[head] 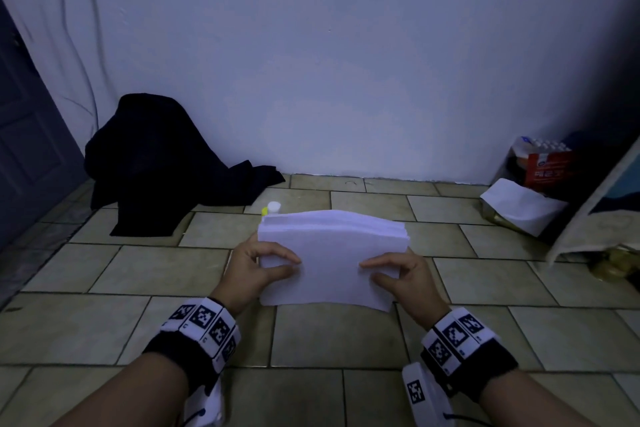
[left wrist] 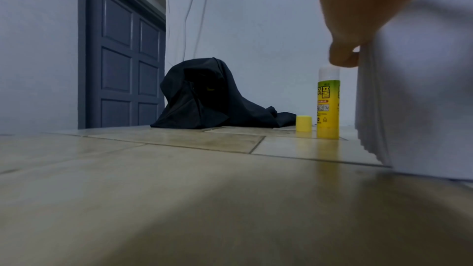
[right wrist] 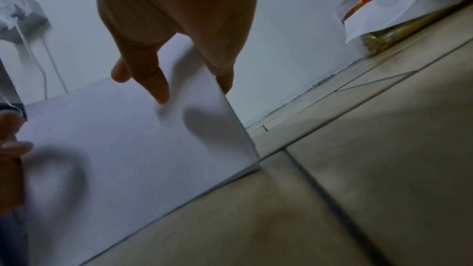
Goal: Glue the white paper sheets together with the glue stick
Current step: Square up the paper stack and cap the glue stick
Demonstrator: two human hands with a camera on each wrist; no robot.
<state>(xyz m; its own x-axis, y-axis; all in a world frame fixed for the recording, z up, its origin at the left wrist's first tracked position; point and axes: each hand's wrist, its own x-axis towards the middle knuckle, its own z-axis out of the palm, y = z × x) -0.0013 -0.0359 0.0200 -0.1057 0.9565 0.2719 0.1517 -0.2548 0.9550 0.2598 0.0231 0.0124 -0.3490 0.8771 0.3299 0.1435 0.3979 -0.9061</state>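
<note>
Both wrists frame the paper stack (head: 332, 260): left hand (head: 258, 270) and right hand (head: 398, 276) pinch its side edges, standing it upright on the floor (head: 346, 340), probably squaring sheets. Behind the stack, the uncapped glue stick (left wrist: 328, 104) stands ready.

Your forearms reach forward side by side, a marker-patterned band on each wrist. Your left hand (head: 254, 269) sits at nine o'clock of the paper stack (head: 329, 260) and your right hand (head: 401, 276) at three — each pinches its near side edge, thumb on the face toward you, fingers curled behind.
</note>
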